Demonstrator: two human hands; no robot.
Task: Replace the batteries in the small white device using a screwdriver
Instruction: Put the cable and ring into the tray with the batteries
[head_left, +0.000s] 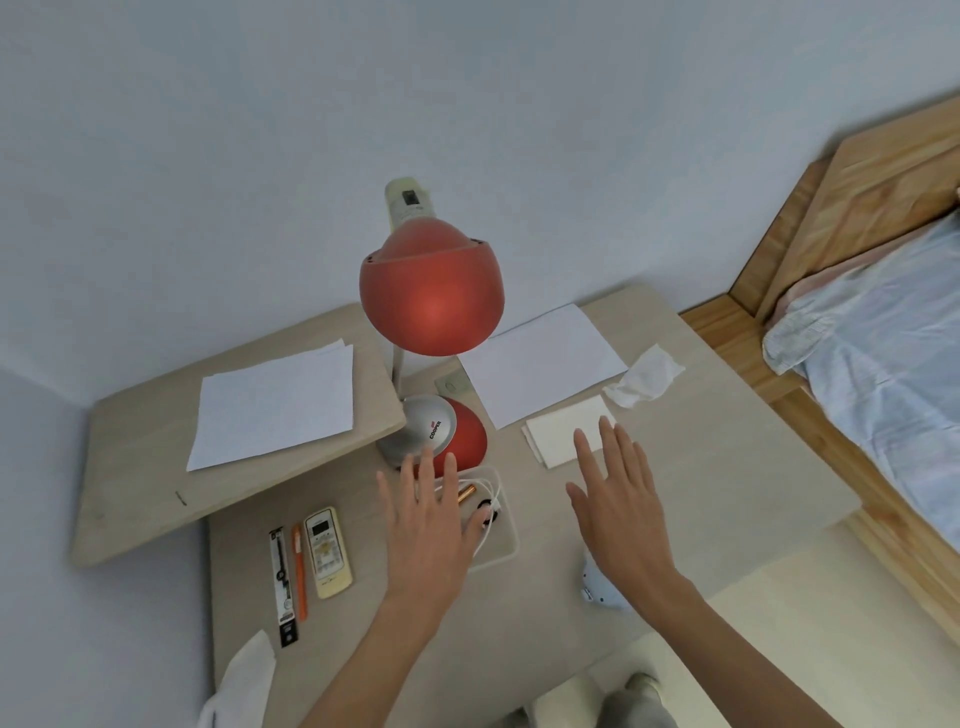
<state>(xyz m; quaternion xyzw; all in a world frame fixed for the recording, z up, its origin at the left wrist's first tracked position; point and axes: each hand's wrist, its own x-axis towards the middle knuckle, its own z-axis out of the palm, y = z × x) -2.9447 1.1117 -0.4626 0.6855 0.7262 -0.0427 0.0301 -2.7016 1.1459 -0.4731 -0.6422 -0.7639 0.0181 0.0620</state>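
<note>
My left hand (426, 525) hovers flat, fingers spread, over a shallow tray (501, 545) on the desk, hiding most of what lies in it. A copper-topped battery (466, 493) and a white cord (493, 491) show past my fingers. My right hand (621, 506) is held open above the desk to the right, holding nothing. Left of the tray lie a cream remote-like device (327, 552), an orange-handled tool (299, 571) and a black packaged tool (283, 587). Below my right wrist a small pale device (595, 584) is partly hidden.
A red desk lamp (432, 286) stands behind the tray, its base (441, 428) touching the tray's far side. White paper sheets (275, 402) lie on a raised board at left and behind the right hand (540, 358). Napkins (563, 431), a crumpled tissue (647, 376) and a bed (883, 338) are to the right.
</note>
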